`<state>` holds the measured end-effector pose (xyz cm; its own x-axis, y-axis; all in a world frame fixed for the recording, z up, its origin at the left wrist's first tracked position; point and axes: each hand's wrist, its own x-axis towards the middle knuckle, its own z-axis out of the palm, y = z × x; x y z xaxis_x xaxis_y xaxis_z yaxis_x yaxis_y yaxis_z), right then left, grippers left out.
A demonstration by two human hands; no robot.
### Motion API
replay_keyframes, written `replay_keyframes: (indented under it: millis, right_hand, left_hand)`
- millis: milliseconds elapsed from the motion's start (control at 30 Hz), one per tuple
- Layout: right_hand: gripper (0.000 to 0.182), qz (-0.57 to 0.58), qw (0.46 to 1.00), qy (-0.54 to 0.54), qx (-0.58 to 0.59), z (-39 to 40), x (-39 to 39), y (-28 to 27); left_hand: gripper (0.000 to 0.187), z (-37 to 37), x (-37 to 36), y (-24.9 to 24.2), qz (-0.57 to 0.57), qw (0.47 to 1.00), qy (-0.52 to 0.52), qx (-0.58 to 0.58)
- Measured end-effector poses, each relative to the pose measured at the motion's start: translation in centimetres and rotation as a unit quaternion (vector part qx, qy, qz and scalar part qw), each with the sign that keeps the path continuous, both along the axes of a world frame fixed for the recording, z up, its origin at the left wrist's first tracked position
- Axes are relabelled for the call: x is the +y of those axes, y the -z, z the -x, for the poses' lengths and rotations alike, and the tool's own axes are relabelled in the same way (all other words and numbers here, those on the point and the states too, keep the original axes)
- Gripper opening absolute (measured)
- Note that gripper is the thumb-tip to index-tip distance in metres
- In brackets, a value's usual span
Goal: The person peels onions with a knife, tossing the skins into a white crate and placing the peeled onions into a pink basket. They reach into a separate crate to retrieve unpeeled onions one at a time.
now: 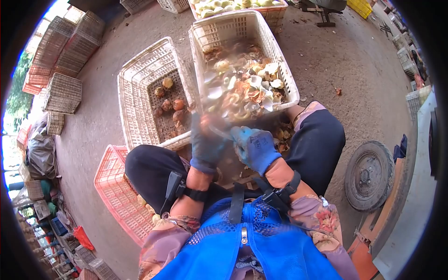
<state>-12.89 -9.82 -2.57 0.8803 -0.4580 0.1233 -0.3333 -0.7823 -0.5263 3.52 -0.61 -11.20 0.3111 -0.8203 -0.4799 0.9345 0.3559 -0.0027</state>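
Observation:
My left hand [205,147], in a blue-grey work glove, is closed around a reddish-brown onion [209,122], blurred by a smear in the view. Close beside it is my gloved right hand [254,147], its fingers curled round something thin that points toward the onion; its kind is too blurred to tell. Just beyond my hands stands a white plastic crate [291,86] holding onion skins and peelings [254,88]. To its left, another white crate [128,100] contains several unpeeled onions [178,104].
A pink crate [109,182] with pale onions stands by my left knee. Behind the peelings crate is a crate of peeled onions [219,7]. A wheel [368,176] lies to the right, near an orange and grey machine. Stacked crates [63,93] line the left side.

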Motion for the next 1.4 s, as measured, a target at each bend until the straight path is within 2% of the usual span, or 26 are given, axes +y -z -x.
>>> replay_keyframes:
  millis: [33,67,100,133,267,333,367,433,467,600,633,667,733,767,900,967,1000,1067,1100,1200,1233,1267,1300,1333,1367,1400]
  right_hand:
    - [0.014,0.0,1.0,0.0,0.0,-0.1,0.1,0.2]
    - [0.014,0.017,1.0,-0.001,0.0,-0.3,0.1,0.4]
    - [0.015,0.034,0.999,-0.002,0.0,-0.4,0.2,0.6]
    - [0.015,0.035,0.999,-0.002,-0.001,-0.5,0.3,0.7]
    - [0.016,0.021,0.998,0.017,0.051,-0.8,0.9,1.3]
    - [0.016,0.024,0.997,0.025,0.067,-1.1,1.2,1.5]
    - [0.016,0.024,0.995,0.031,0.086,-1.2,1.3,1.6]
    - [0.016,0.022,0.993,0.037,0.106,-1.5,1.6,1.6]
    - [0.017,0.015,0.99,0.062,0.123,-1.8,1.7,1.5]
    - [0.018,-0.016,0.972,0.104,0.21,-2.7,1.7,0.8]
    - [0.016,-0.069,0.976,0.081,0.188,-2.4,0.5,0.8]
    - [0.016,-0.07,0.977,0.081,0.187,-2.1,0.2,0.9]
    - [0.016,-0.053,0.983,0.088,0.15,-1.4,-0.2,1.2]
    - [0.015,-0.057,0.987,0.091,0.12,-1.3,-0.3,1.1]
    - [0.015,-0.025,0.986,0.099,0.133,-2.0,0.5,0.3]
    - [0.014,-0.051,0.985,0.082,0.141,-2.1,0.2,0.1]
    - [0.014,-0.051,0.985,0.081,0.141,-2.1,-0.2,0.5]
    - [0.014,-0.145,0.987,0.036,0.065,-1.8,-1.1,1.6]
    - [0.016,-0.177,0.981,0.041,0.069,-1.7,-1.3,1.5]
    - [0.018,-0.152,0.988,0.014,0.031,-1.5,-1.9,2.7]
    - [0.018,-0.153,0.988,0.014,0.031,-1.3,-2.1,2.9]
    - [0.018,-0.263,0.965,0.012,0.019,-1.1,-2.3,2.4]
    - [0.018,-0.368,0.93,0.01,0.007,-1.1,-2.4,2.0]
    - [0.018,-0.368,0.93,0.009,0.007,-1.0,-2.3,1.8]
    - [0.021,-0.251,0.967,0.014,0.043,-1.0,-2.0,1.7]
    - [0.025,-0.131,0.988,0.019,0.077,-0.9,-1.7,1.6]
  left_hand:
    - [0.05,-0.9,0.5,2.6,0.108,0.991,0.011,0.082]
    - [0.05,-0.1,0.4,1.2,0.108,0.991,0.01,0.081]
    - [0.05,1.4,0.1,-1.6,-0.054,0.942,0.069,-0.324]
    - [0.05,2.2,0.0,-3.2,-0.206,0.709,0.115,-0.665]
    - [0.046,1.6,-0.1,0.3,-0.287,0.668,0.088,-0.681]
    - [0.036,1.9,-0.1,0.5,-0.296,0.519,0.034,-0.801]
    - [0.036,2.3,-0.3,-0.2,-0.296,0.519,0.034,-0.801]
    - [0.026,3.2,-0.6,-1.6,-0.23,0.724,-0.021,-0.65]
    - [0.026,3.2,-0.8,-1.7,-0.229,0.724,-0.019,-0.651]
    - [0.026,3.5,-0.6,-2.0,-0.236,0.465,-0.095,-0.848]
    - [0.026,3.4,-0.5,-2.1,-0.234,0.39,-0.113,-0.884]
    - [0.026,2.8,-0.4,-1.6,-0.233,0.389,-0.113,-0.884]
    - [0.031,1.3,-0.4,0.1,-0.213,0.32,0.079,-0.92]
    - [0.032,2.2,-0.5,-2.2,-0.224,0.696,0.111,-0.673]
    - [0.029,1.7,0.3,-0.4,-0.319,0.648,0.146,-0.676]
    - [0.027,2.4,-0.4,-0.4,-0.313,0.628,0.046,-0.711]
    - [0.027,2.6,-0.6,-0.7,-0.314,0.629,0.046,-0.71]
    - [0.028,2.9,-1.2,-1.4,-0.224,0.687,0.024,-0.691]
    - [0.028,2.8,-1.4,-1.2,-0.223,0.688,0.024,-0.69]
    - [0.029,2.3,-1.0,-2.0,-0.207,0.678,0.048,-0.704]
    - [0.029,2.4,-0.7,-2.7,-0.208,0.728,0.095,-0.646]
    - [0.028,2.5,-0.6,-3.8,-0.208,0.773,0.14,-0.582]
    - [0.028,2.8,-1.1,-4.4,-0.208,0.773,0.14,-0.582]
    - [0.028,3.3,-1.7,-4.7,-0.143,0.895,0.085,-0.415]
    - [0.028,3.6,-2.0,-4.9,-0.07,0.971,0.024,-0.227]
    - [0.028,3.4,-1.9,-4.6,-0.07,0.971,0.023,-0.227]
